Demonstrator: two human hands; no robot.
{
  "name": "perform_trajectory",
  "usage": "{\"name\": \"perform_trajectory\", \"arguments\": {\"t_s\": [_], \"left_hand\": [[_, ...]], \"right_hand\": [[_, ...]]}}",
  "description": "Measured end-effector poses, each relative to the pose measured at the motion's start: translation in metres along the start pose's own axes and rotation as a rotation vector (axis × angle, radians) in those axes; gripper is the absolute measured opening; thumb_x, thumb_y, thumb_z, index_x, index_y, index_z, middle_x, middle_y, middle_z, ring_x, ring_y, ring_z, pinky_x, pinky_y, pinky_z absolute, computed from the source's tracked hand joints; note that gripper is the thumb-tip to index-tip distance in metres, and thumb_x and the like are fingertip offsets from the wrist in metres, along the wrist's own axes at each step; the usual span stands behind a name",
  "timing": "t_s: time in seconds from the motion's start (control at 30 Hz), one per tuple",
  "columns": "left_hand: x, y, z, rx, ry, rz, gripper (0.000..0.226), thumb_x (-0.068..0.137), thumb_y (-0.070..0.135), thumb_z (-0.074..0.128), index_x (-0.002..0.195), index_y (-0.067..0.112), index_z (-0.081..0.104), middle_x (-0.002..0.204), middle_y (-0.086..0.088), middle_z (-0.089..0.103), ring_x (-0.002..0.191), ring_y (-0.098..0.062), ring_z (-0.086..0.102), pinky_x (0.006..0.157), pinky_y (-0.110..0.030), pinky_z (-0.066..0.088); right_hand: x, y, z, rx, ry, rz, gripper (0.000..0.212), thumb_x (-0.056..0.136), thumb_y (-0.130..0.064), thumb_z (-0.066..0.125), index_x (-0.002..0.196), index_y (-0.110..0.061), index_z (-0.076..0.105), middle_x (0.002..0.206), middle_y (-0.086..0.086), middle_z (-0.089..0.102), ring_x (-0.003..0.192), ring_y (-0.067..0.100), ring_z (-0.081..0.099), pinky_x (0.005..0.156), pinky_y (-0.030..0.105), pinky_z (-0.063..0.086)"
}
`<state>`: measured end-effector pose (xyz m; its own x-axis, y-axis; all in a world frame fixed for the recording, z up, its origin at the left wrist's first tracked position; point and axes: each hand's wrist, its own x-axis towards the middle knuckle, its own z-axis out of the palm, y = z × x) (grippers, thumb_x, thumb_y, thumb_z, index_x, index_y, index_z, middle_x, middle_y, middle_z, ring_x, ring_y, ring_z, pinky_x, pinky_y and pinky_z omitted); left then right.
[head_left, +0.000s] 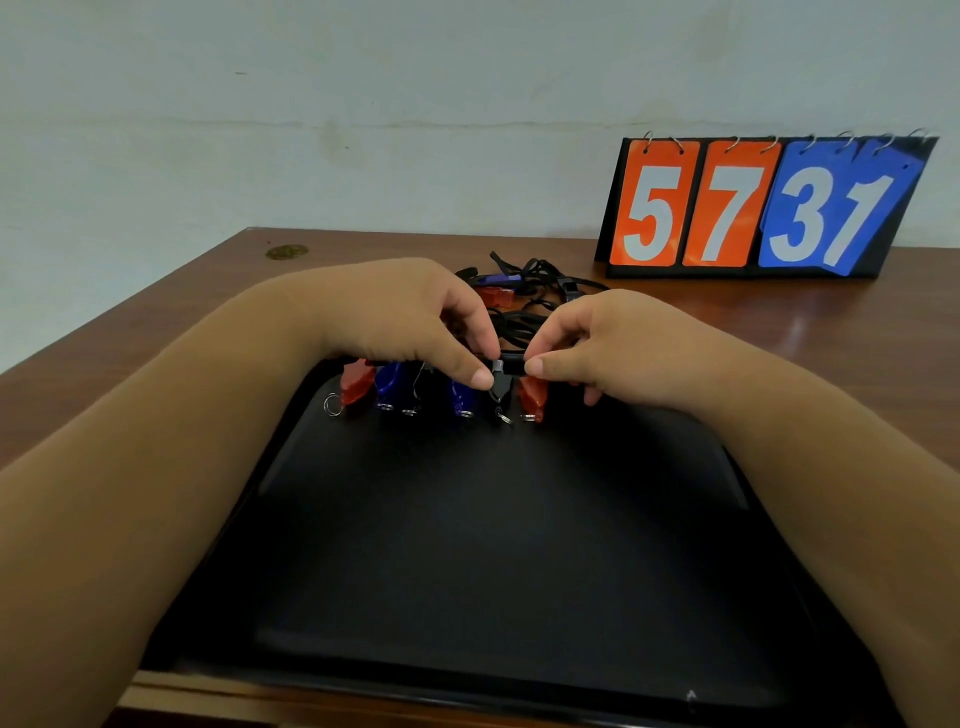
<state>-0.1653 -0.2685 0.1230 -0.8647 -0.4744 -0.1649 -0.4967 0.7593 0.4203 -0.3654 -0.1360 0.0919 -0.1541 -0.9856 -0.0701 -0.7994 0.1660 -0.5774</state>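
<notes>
Pinching one black whistle (501, 387) were left hand (410, 317) and right hand (597, 343); flanking the grip lay two red whistles (356, 387), two blue whistles (387, 382), perhaps another black.

A flip scoreboard (769, 208) (reading 57 and 31) is set at the back right of a wooden table (831, 332), before a pale wall (363, 104).

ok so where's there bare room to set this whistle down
The tray is bare from the row of whistles to its near rim, between the forearms. Bare table lies left of the tray and before the scoreboard. Crowded: the tray's far edge, where left hand and right hand pinch the black whistle, and the lanyard tangle behind.
</notes>
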Motion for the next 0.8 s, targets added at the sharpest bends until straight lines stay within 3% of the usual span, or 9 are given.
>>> {"name": "perform_trajectory", "arguments": {"t_s": [0.1,0.2,0.3,0.5,0.8], "left_hand": [[0.0019,-0.0037,0.0025,0.008,0.005,0.013,0.028,0.086,0.04,0.087,0.11,0.041,0.075,0.099,0.024,0.073,0.075,0.017,0.061,0.07,-0.016,0.04],[0.0031,-0.0046,0.0029,0.001,0.002,0.005,0.028,0.086,0.037,0.088,0.111,0.039,0.075,0.105,0.019,0.074,0.075,0.017,0.061,0.07,-0.018,0.039],[0.0036,-0.0058,0.0022,0.004,0.001,0.006,0.029,0.086,0.036,0.087,0.112,0.039,0.074,0.102,0.021,0.074,0.074,0.017,0.061,0.067,-0.012,0.039],[0.004,-0.0058,0.0003,-0.002,0.026,0.027,0.028,0.091,0.032,0.084,0.116,0.033,0.073,0.071,0.041,0.064,0.064,0.019,0.059,0.054,0.001,0.036],[0.0088,0.0003,0.0084,-0.019,0.053,0.061,0.031,0.089,0.04,0.084,0.116,0.033,0.072,0.073,0.04,0.065,0.065,0.02,0.059,0.055,0.001,0.037]], "right_hand": [[0.0007,-0.0005,0.0003,-0.002,-0.004,-0.002,0.01,0.102,-0.041,0.071,0.11,-0.037,0.074,0.104,-0.012,0.073,0.078,0.013,0.075,0.07,0.025,0.054],[0.0014,-0.0011,0.0006,-0.013,-0.007,-0.001,0.011,0.102,-0.041,0.07,0.112,-0.037,0.073,0.104,-0.013,0.072,0.077,0.013,0.074,0.068,0.024,0.053],[0.0009,-0.0007,0.0004,-0.012,-0.001,0.001,0.01,0.102,-0.04,0.071,0.111,-0.037,0.074,0.104,-0.013,0.072,0.077,0.013,0.074,0.067,0.023,0.053],[0.0005,-0.0014,0.0004,-0.018,0.003,-0.001,0.009,0.102,-0.04,0.071,0.11,-0.036,0.074,0.103,-0.013,0.073,0.076,0.013,0.074,0.067,0.023,0.053],[-0.0003,-0.0007,-0.0011,-0.007,0.013,-0.008,0.01,0.102,-0.042,0.07,0.11,-0.037,0.074,0.1,-0.01,0.074,0.076,0.014,0.076,0.071,0.027,0.057]]}}
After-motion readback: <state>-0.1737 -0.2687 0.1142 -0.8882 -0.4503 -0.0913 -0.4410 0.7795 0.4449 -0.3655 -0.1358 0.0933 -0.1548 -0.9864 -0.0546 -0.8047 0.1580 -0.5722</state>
